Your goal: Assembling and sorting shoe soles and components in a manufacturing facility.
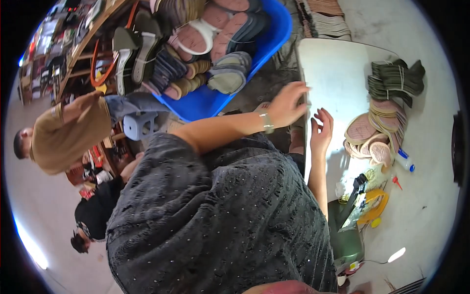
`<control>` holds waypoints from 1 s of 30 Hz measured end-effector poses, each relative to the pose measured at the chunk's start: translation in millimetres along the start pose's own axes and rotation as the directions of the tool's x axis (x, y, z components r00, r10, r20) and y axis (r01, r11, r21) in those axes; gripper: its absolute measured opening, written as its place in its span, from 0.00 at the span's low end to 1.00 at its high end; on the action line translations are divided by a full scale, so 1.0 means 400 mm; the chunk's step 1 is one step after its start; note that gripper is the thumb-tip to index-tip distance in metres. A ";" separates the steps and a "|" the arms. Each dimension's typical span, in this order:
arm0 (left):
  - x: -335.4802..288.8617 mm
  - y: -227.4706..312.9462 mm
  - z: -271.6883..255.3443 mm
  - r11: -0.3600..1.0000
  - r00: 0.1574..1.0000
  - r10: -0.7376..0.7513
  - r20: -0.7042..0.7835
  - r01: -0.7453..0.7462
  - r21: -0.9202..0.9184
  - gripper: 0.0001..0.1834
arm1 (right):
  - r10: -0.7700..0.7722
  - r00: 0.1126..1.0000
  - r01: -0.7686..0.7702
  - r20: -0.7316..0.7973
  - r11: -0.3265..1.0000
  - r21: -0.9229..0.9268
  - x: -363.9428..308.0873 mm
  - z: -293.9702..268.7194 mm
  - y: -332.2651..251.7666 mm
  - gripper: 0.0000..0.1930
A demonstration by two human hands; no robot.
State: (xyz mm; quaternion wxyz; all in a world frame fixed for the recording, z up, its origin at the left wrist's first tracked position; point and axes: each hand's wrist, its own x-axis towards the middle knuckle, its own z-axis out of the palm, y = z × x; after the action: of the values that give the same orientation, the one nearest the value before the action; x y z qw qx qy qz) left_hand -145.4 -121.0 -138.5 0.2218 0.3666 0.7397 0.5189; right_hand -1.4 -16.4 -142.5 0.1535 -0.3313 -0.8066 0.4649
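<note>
My left hand (288, 104), with a bracelet at its wrist, hovers by the near-left edge of the white table (330, 68). Its fingers are apart and bent, and I see nothing in them. Just to its right, my right hand (321, 128) is raised at the same table edge, palm partly turned in, fingers loosely curled and apart with nothing between them. Nearest to it on the tabletop are pinkish insoles (362, 128) in loose stacks. Beyond them sits a string-tied bundle of dark green shoe pieces (394, 80).
A blue tub (188, 111) heaped with bundled soles and insoles stands at upper left. Right of my arm are a green sewing machine (345, 245), a white bottle with a blue cap (404, 159) and a small red-tipped item (396, 182). Two people and a blue stool (140, 126) are at left.
</note>
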 end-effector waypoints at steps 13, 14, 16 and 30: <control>-0.276 -0.381 -0.513 0.838 0.917 -0.361 -0.171 0.399 0.372 0.41 | -0.108 0.844 -0.154 0.525 0.889 0.430 0.186 0.319 -0.170 0.22; -0.264 -0.354 -0.516 0.878 0.937 -0.299 -0.182 0.345 0.332 0.35 | -0.113 0.851 -0.128 0.513 0.902 0.413 0.177 0.319 -0.169 0.21; -0.259 -0.280 -0.580 0.821 0.960 -0.124 -0.250 0.241 0.518 0.33 | -0.100 0.862 -0.090 0.496 0.934 0.345 0.158 0.308 -0.159 0.20; -0.267 -0.139 -0.968 0.437 0.818 0.045 -0.573 0.500 0.747 0.38 | 0.001 0.844 -0.203 0.537 0.926 0.317 0.087 0.306 -0.160 0.18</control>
State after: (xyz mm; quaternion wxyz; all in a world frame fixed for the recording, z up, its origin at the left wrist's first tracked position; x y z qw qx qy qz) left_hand -369.5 -448.2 -55.1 -0.1325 0.1655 0.9715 0.1058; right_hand -120.1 -94.4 -153.8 -0.0408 -0.2000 -0.6987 0.6856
